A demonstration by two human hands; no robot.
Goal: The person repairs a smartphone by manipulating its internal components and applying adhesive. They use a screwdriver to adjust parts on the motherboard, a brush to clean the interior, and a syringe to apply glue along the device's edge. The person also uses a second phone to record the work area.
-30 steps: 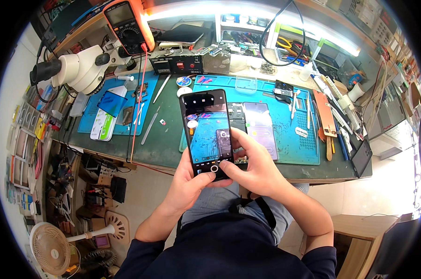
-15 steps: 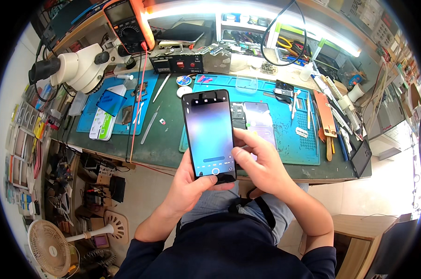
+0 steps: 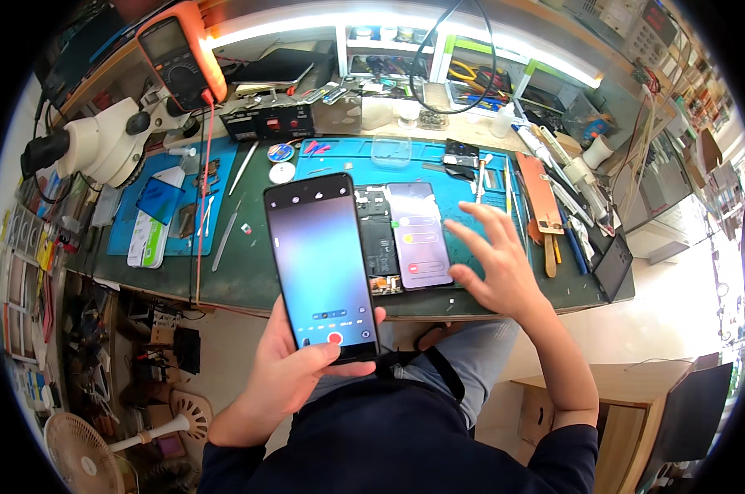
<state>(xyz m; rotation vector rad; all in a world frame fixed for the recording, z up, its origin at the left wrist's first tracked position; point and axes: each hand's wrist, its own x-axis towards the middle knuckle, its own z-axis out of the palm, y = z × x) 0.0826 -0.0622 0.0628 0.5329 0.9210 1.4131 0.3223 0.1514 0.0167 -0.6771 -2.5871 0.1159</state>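
My left hand (image 3: 286, 370) grips a black phone (image 3: 319, 255) from below, thumb near the red round button at the bottom of its lit screen. My right hand (image 3: 496, 263) is open, fingers spread, near the right edge of a pale lit phone screen (image 3: 418, 247); whether it touches is unclear. That screen lies on the blue repair mat (image 3: 335, 156) beside an opened phone body (image 3: 378, 239) with dark internals, partly hidden by the held phone.
A microscope (image 3: 92, 140) and orange multimeter (image 3: 180, 58) stand left, near a second mat (image 3: 125, 235). A leather strap (image 3: 541, 189), tools and a dark panel (image 3: 615, 267) lie right. A fan (image 3: 84, 453) stands lower left, a wooden cabinet (image 3: 636, 445) lower right.
My left hand has moved down and left with the phone. My right hand has let go of it and moved right, fingers spreading. The camera button now shows red. The view has shifted.
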